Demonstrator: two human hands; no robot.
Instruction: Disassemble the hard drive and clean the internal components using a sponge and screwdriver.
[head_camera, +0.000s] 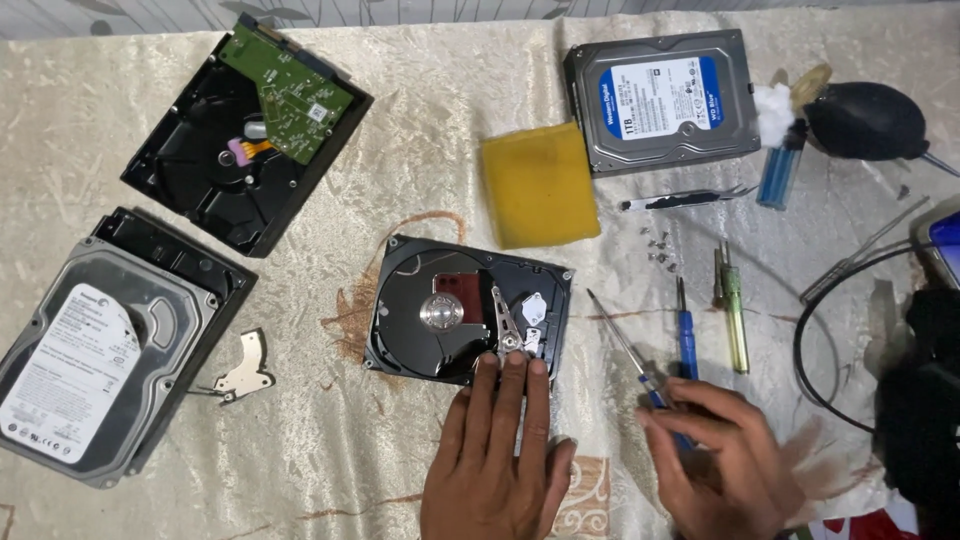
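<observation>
While the left hand (497, 455) lies flat with fingers (512, 385) together on the opened hard drive's (465, 310) near edge at mid-desk, the right hand (718, 452) clamps a blue screwdriver (628, 352), its shaft slanting up-left toward the drive.

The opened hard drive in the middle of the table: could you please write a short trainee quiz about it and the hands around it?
1. True or false: the left hand rests its fingertips on the near edge of the opened hard drive.
2. What does the right hand hold? A) the yellow sponge B) a thin screwdriver C) the lighter
3. Fill in: the green circuit board lies on the black drive at the far ____ of the table.

Key: 1 true. 2 B, the thin screwdriver, tip pointing towards the opened drive. 3 left.
</observation>
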